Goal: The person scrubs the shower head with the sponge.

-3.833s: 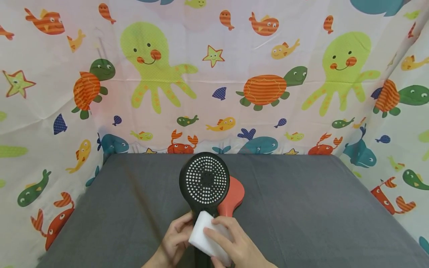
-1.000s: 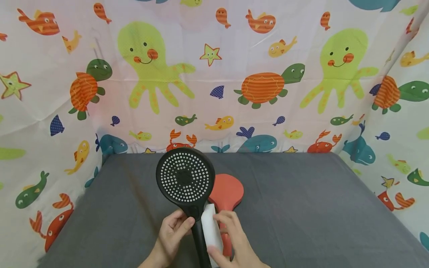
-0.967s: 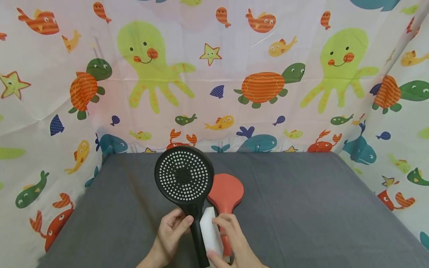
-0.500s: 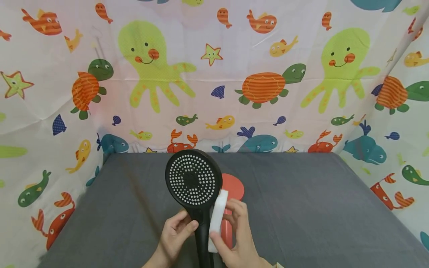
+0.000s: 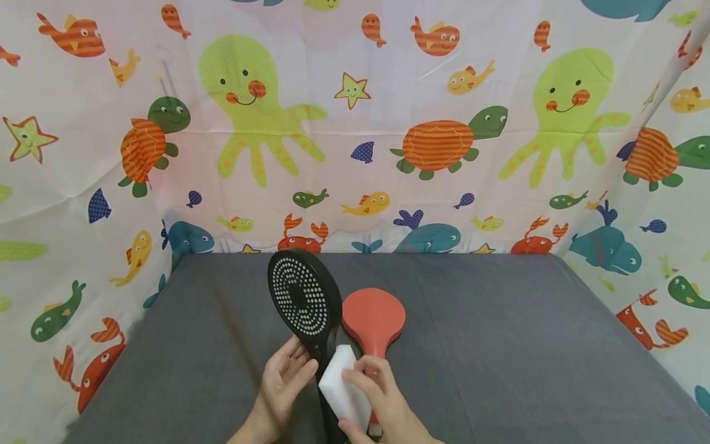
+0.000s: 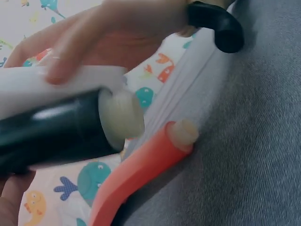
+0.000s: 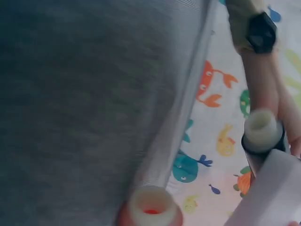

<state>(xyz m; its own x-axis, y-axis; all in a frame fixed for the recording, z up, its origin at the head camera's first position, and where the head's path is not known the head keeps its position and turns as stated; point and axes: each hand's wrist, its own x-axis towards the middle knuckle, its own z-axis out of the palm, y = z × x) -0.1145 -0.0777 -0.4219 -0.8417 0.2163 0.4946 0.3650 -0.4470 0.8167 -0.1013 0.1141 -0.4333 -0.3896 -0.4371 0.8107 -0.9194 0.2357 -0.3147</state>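
A black hand shower [image 5: 302, 296] stands tilted in the head view, its dotted spray face turned leftward. My left hand [image 5: 280, 388] holds it just below the head, thumb in front. With fingers and thumb, my right hand [image 5: 385, 401] grips a white sponge [image 5: 346, 388] along the right side of the handle. In the left wrist view the sponge [image 6: 28, 89] lies along the black handle [image 6: 51, 132], whose pale threaded end shows. A coral-red hand shower [image 5: 374, 314] lies behind the right hand, its lower handle partly hidden.
Dark grey cloth [image 5: 488, 345] covers the tabletop. Behind it and at both sides hangs a white curtain [image 5: 355, 37] printed with sea animals. The red shower's pale threaded end [image 7: 153, 207] is close by in the right wrist view.
The black hand shower has turned, its spray face swinging left. The sponge has come down from beside its head onto the handle. The red shower stays put.
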